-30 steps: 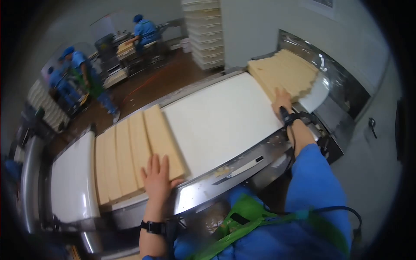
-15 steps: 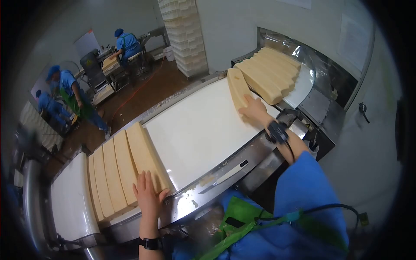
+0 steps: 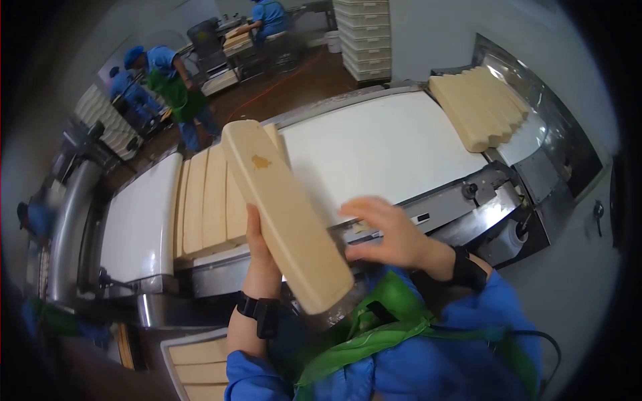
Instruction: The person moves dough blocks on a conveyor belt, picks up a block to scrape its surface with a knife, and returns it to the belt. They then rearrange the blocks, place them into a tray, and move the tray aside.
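A long pale-yellow block (image 3: 287,220) with rounded edges and a small orange-brown patch is raised and tilted over the near edge of the white conveyor belt (image 3: 381,147). My left hand (image 3: 264,257) grips it from its left side; the thumb shows, and the other fingers are hidden behind it. Just right of the block's lower part, my right hand (image 3: 391,237) is apart from it, fingers spread and curved, holding nothing. Behind the raised block, a row of similar blocks (image 3: 214,194) lies side by side on the belt, partly covered.
More blocks (image 3: 475,107) lie pressed together at the belt's far right end. A crate (image 3: 170,354) with blocks stands low at front left. Stacked white trays (image 3: 366,40) are by the back wall. Co-workers in blue (image 3: 167,80) are across the room.
My right hand has left the belt's right side and come toward me, now off the block. My left hand has gone from the row to gripping a raised block. The view has shifted.
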`<state>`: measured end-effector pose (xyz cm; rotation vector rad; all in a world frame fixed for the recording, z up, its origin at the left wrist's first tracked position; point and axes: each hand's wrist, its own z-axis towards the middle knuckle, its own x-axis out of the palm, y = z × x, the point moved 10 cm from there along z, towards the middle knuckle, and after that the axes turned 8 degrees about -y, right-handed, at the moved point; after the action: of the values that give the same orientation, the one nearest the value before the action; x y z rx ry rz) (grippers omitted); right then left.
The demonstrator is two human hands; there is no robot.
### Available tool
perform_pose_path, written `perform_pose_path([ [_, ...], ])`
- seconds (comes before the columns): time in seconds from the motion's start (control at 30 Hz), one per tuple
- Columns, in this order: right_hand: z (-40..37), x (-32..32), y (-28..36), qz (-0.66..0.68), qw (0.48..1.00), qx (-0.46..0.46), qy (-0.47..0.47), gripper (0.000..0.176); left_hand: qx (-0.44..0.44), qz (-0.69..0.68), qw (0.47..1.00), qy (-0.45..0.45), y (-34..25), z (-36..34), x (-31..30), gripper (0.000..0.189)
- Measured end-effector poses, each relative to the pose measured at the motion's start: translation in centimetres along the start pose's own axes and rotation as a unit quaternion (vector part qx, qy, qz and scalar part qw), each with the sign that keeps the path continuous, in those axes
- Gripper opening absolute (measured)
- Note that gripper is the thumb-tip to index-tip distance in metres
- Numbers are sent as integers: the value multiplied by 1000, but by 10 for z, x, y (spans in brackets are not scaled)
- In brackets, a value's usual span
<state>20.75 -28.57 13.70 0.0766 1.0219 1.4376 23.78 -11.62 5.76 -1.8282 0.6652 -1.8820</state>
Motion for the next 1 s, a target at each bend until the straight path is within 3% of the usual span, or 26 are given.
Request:
perform_pose_path([
  [0.13,58,3,27,-26,987,-109,-119,34,-2,14,1000,-8,-2,-37,-28,68],
  [0.33,88,35,52,-46,978,-183,-89,23,-51,45,995,71,10,-62,-16,83],
  [0.43,86,34,59,-81,969,-208,-102,16,-85,74,991,69,11,-67,-8,84],
  [0.53,83,37,66,-114,958,-240,-103,14,-44,84,995,5,1,-69,-2,72],
  [0.73,86,42,62,-94,963,-239,-82,13,-45,69,996,-46,5,-67,-21,73],
  [0.83,90,30,60,-43,971,-204,-120,12,-52,66,996,-6,2,-70,-6,74],
  [1.0,88,38,61,-74,968,-222,-97,10,-53,75,996,-12,3,-68,-10,75],
])
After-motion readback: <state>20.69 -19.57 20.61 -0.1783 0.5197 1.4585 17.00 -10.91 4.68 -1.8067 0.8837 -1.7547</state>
